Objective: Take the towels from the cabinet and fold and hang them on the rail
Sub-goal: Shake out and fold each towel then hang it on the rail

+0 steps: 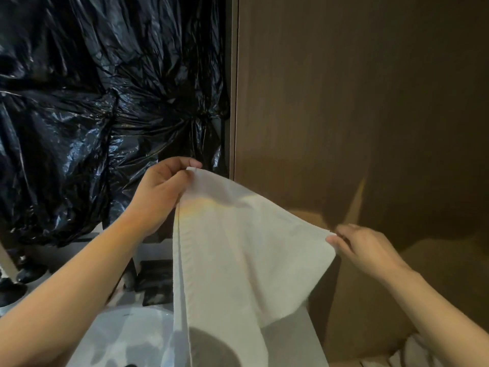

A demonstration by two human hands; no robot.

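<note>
Pinching a white towel's [238, 255] top corners, left hand [161, 197] higher, right hand [367, 250] lower.

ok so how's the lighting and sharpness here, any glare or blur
Head view: dim, warm light; specular glints on the black plastic sheeting; the white towel is brightest, with a faint orange tint near the left hand; the right hand looks slightly motion-blurred; the wood panel lies in deep shadow.

Towel [238, 260] hangs between hands — plastic sheeting [105, 88] behind, left.
</note>
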